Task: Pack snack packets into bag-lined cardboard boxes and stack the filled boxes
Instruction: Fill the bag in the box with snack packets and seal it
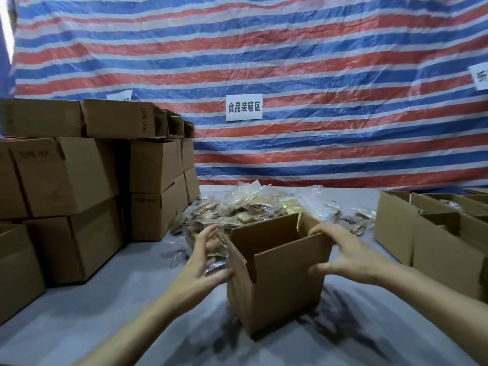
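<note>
Hands spread at either side of an open cardboard box [280, 291] on the table [105, 299].

Both bare forearms reach forward from the lower edge of the view: the left hand [203, 262] hovers just beside the box's left corner with its fingers fanned wide and lightly bent, holding nothing, its thumb close to the cardboard. The right hand [351, 254] is also splayed, its fingertips [320, 228] on the top edge of a raised flap and its thumb stretched across the front of that flap; whether the thumb presses the card I cannot tell. The box stands upright with its flaps up, in the middle of the grey-covered table, just in front of a heap of snack packets [250, 207]. Closed boxes [66, 180] are stacked to the left, open boxes [435, 247] stand to the right, and a striped tarp [290, 62] with a paper sign [244, 107] hangs behind.
</note>
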Demonstrator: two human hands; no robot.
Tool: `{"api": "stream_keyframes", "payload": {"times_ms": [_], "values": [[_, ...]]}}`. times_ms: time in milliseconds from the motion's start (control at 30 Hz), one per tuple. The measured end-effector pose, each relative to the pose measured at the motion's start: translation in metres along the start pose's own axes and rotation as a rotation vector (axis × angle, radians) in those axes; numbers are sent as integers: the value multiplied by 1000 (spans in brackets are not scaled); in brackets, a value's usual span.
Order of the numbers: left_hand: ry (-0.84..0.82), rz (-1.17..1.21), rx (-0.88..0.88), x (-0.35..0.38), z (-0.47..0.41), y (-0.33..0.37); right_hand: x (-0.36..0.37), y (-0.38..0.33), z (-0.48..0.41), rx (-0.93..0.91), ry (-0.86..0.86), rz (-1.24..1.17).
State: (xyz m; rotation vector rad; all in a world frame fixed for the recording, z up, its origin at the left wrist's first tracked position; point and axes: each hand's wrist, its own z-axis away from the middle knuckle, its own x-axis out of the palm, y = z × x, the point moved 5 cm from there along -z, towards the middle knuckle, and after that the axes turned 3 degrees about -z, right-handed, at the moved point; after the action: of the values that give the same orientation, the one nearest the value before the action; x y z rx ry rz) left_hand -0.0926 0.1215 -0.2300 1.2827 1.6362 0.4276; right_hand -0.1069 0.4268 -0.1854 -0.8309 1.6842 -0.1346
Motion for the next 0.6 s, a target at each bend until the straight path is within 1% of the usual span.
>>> {"api": "stream_keyframes", "payload": {"times_ms": [33, 100, 133, 200, 267, 333, 400, 433, 500, 600], "values": [[-53, 89, -111, 8, 3, -12, 4, 0, 0, -17, 52, -56], [-158, 139, -221, 29, 10, -33, 15, -1, 2, -22, 101, -163], [-184, 169, -231, 39, 13, -41, 19, -2, 3, -31, 120, -177], [-154, 224, -228, 50, 13, -57, 26, 1, 5, -49, 180, -190], [-108, 251, -229, 50, 11, -65, 29, 10, 7, -28, 272, -326], [-116, 230, -202, 47, 10, -65, 31, 23, 10, -20, 402, -504], [-116, 183, -182, 46, 11, -67, 33, 36, 10, -18, 536, -599], [-109, 180, -181, 46, 11, -67, 35, 41, 7, 9, 579, -658], [-96, 198, -191, 45, 11, -66, 43, 53, -6, 119, 610, -759], [-104, 222, -212, 45, 11, -65, 50, 67, -32, 265, 613, -755]]}}
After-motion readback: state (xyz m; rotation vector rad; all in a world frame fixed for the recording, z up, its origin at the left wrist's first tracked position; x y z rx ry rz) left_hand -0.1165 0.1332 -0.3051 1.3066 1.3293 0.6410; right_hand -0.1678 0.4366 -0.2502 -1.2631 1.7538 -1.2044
